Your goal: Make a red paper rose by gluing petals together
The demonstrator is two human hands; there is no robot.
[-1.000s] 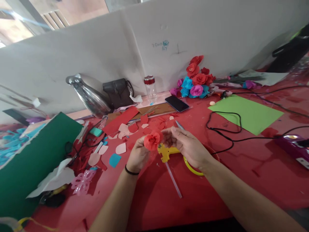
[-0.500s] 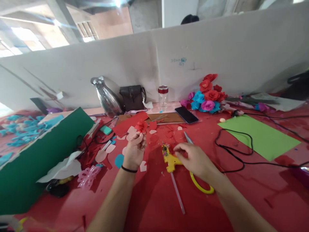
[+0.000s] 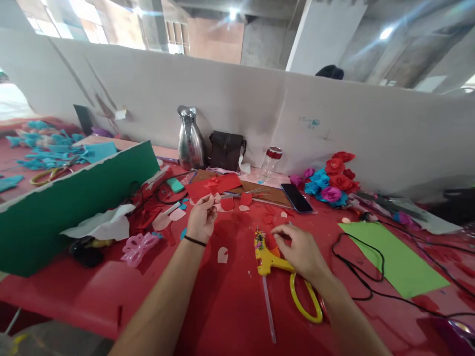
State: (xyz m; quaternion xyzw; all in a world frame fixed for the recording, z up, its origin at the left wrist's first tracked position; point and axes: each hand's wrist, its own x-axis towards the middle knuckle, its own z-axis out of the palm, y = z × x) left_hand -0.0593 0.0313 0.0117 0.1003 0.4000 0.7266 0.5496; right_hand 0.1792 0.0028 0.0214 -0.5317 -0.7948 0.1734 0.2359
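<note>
My left hand (image 3: 200, 221), a black band on its wrist, hovers over scattered red and pink paper petals (image 3: 227, 203) with its fingers curled together, and I see nothing in them. A small red paper rose (image 3: 213, 183) lies just beyond its fingertips on a red paper sheet (image 3: 226, 185). My right hand (image 3: 301, 248) rests palm down beside a yellow glue gun (image 3: 264, 254). Its fingertips are pinched near the gun's orange trigger, and what they hold is hidden. Yellow-handled scissors (image 3: 306, 302) lie under my right wrist.
A bunch of red, blue and pink paper roses (image 3: 332, 179) leans on the white partition, with a phone (image 3: 297, 198), a jar (image 3: 270, 163), a dark bag (image 3: 227, 150) and a silver jug (image 3: 190, 138) nearby. A green board (image 3: 74, 190) stands at left. Green paper (image 3: 393, 257) and black cables (image 3: 365, 257) lie at right.
The red rose, held in my left hand a second ago, now lies on the red sheet ahead of it. My right hand dropped to the glue gun. The camera tilted up and turned left.
</note>
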